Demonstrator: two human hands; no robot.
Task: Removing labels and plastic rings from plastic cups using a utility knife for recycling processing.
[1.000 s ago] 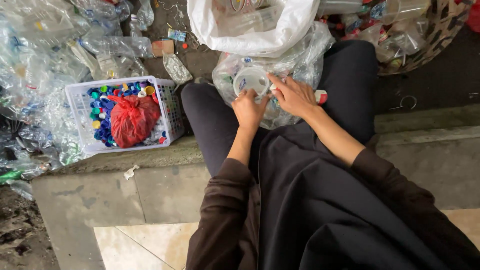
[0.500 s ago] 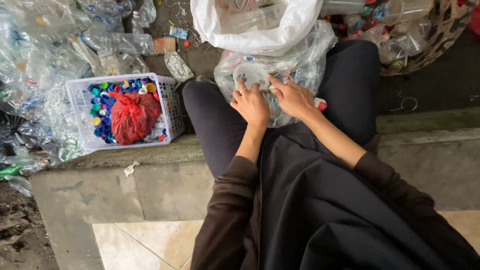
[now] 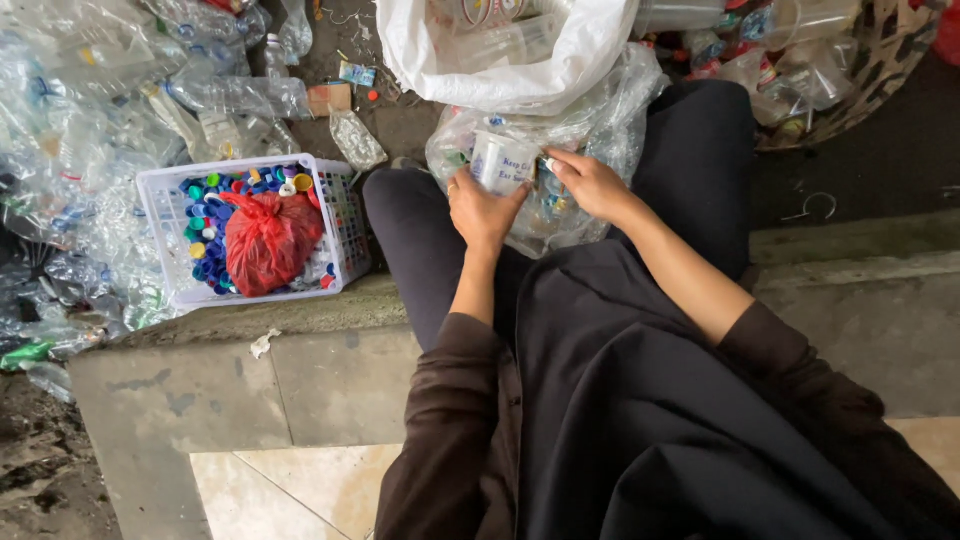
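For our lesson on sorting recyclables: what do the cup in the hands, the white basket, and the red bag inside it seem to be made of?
Cup: thin, cloudy-clear plastic, held by the left hand and right hand; the things behind show through it.
Basket: rigid, matte white plastic, judging by its moulded grid walls.
Red bag: thin glossy plastic film, crinkled and knotted.

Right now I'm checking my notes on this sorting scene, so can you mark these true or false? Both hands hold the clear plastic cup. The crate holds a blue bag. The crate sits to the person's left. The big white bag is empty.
1. True: the left hand and right hand hold the clear plastic cup.
2. False: the white plastic crate holds a red plastic bag on coloured caps.
3. True.
4. False: the large white plastic bag holds clear containers.
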